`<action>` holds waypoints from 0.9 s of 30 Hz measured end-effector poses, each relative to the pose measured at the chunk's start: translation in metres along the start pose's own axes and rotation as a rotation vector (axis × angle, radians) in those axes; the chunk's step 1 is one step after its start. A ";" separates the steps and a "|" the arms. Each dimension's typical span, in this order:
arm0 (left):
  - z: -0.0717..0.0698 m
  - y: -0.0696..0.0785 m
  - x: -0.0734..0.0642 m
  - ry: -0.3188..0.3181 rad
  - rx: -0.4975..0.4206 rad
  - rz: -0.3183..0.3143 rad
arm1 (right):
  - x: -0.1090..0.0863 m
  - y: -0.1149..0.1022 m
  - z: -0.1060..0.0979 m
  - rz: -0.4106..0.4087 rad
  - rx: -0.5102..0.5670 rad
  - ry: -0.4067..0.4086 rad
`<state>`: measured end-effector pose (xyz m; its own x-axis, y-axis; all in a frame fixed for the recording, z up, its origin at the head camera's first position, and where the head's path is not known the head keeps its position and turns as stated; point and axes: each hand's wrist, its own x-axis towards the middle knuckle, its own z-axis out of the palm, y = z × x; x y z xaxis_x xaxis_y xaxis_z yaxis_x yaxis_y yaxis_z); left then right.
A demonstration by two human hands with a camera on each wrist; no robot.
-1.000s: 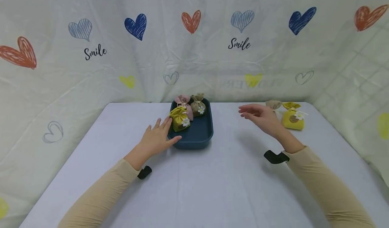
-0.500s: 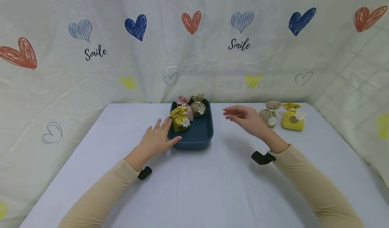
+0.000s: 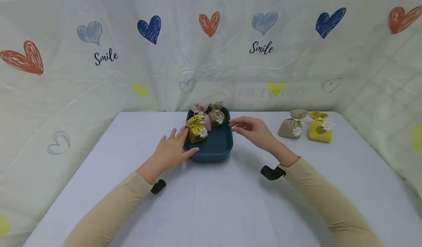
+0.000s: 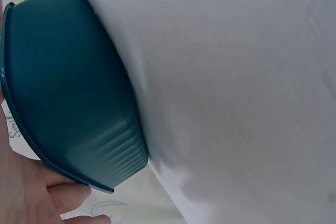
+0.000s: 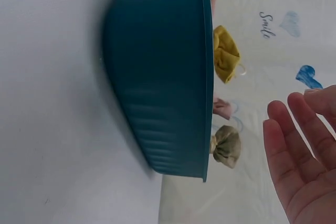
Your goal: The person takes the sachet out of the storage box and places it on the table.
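While looking down over the white tablecloth [image 3: 204, 210], can see two beige sleeves [image 3: 112, 206] nearest, with black wrist mounts [image 3: 273, 172] at the cuffs. Next, see the left hand [image 3: 168, 152] spread wide, fingers along the left rim of the dark teal tub [image 3: 211, 157], and the right hand [image 3: 255, 133] just beside the right rim, relaxed, with only a narrow gap between thumb and fingertips. Inside the tub, find the front yellow pouch [image 3: 195, 127] upright at left, with the pink pouch [image 3: 207, 122] behind and the olive-brown pouch [image 3: 215, 118] at back right. Well to the right, on the cloth, see the beige pouch [image 3: 290, 127] and the second yellow pouch [image 3: 319, 134] side by side, both with white flowers. Farthest off, see the pale backdrop sheet [image 3: 230, 67], printed with hearts and "Smile" twice.
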<state>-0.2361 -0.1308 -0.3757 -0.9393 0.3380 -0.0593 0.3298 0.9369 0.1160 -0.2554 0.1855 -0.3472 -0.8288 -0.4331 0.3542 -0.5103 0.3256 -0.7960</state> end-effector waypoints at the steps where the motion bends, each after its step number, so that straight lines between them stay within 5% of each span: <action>1: 0.000 0.001 0.000 -0.002 -0.002 -0.001 | 0.001 0.000 0.002 -0.001 0.002 -0.003; 17: 0.003 -0.001 0.000 0.025 -0.018 0.002 | 0.023 -0.004 0.023 0.002 -0.050 -0.131; 27: 0.005 -0.001 0.002 0.029 -0.013 0.004 | 0.041 -0.002 0.037 0.114 -0.128 -0.184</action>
<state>-0.2376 -0.1307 -0.3813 -0.9405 0.3384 -0.0298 0.3321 0.9344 0.1290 -0.2799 0.1362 -0.3488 -0.8329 -0.5295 0.1610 -0.4506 0.4799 -0.7528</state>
